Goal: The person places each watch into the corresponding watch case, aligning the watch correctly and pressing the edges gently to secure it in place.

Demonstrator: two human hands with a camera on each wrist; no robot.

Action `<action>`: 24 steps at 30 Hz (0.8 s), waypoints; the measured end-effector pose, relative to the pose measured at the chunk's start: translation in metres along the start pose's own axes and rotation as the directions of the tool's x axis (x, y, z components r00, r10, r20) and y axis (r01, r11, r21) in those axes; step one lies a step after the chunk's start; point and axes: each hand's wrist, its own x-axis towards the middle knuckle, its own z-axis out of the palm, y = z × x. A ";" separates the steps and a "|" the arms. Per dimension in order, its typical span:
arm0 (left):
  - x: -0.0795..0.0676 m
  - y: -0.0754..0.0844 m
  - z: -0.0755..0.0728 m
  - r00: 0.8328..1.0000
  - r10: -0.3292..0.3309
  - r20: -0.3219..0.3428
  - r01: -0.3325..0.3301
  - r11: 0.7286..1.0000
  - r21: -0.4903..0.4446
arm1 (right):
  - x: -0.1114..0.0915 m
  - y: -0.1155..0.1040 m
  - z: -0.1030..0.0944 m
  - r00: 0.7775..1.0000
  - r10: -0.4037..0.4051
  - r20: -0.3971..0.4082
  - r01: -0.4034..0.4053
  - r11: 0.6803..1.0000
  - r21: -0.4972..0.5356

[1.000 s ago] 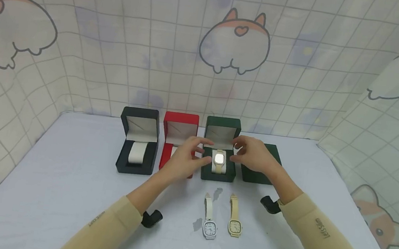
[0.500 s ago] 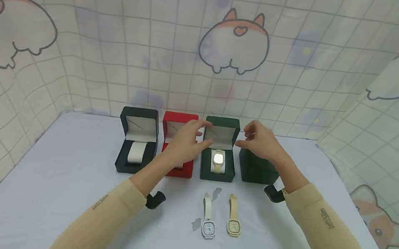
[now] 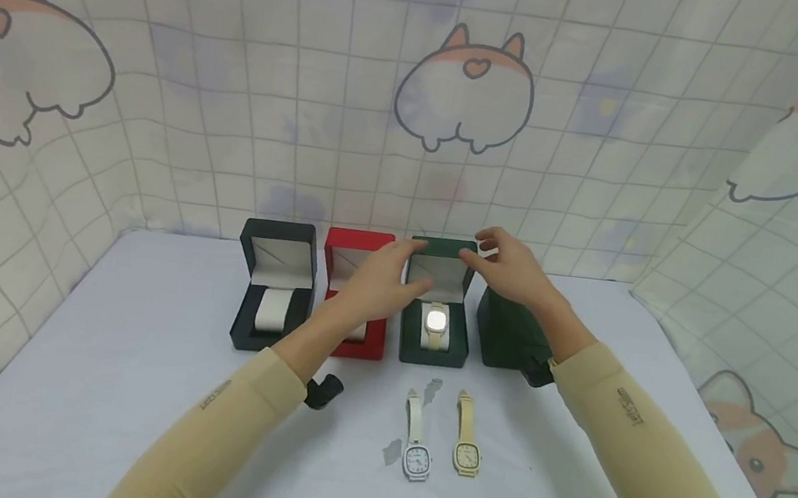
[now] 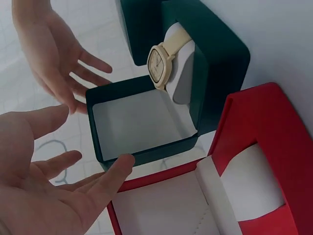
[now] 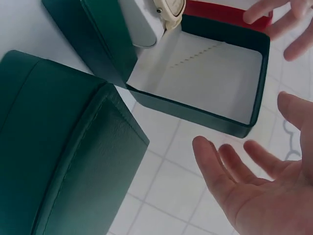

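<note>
A green watch box (image 3: 462, 346) stands with its lid (image 4: 93, 120) raised, and a cream-strapped watch (image 4: 159, 68) sits round its white cushion. Both hands hover at the sides of this lid. My left hand (image 3: 383, 281), fingers spread and slightly bent, is at the lid's left, partly over the red watch box (image 3: 373, 342). At the right of the lid, my right hand (image 3: 513, 272) has loosely bent fingers and holds nothing. In the right wrist view, a gap shows between its fingertips (image 5: 201, 144) and the lid.
A closed green box (image 3: 504, 339) stands at the right, partly behind the right forearm. An open black watch box (image 3: 240, 329) with a white cushion is at the left. Nearer lie a white watch (image 3: 417, 460) and a yellow watch (image 3: 466, 457). A tiled-pattern curtain (image 3: 232, 134) hangs behind.
Both hands have moved from beside the watch on its cushion up and back to the raised lid. My right hand most recently shifted left toward the lid. The watches and boxes stay put.
</note>
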 end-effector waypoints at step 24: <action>0.017 0.011 0.008 0.999 -0.042 0.001 0.042 0.999 0.028 | 0.014 0.000 0.009 0.998 -0.029 0.054 0.030 0.999 -0.021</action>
